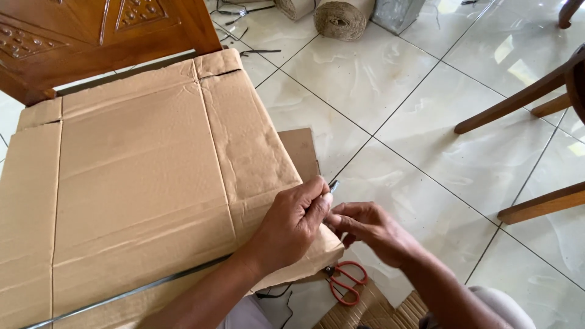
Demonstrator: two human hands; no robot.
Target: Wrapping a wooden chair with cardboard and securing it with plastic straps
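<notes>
Cardboard [140, 176] — flattened box, fills left of frame, lying on tiled floor [439, 152]. Left hand [292, 222], centre-bottom: grip clamped on a thin metal rod [333, 184] at the cardboard's right edge. Right hand [372, 228] beside it — fingertips pinched together, touching the left. Red scissors [346, 281] on floor below hands. Twine roll [341, 19], top centre.

bare tiled floor [426, 176] right; chair legs [518, 103] beyond.
</notes>
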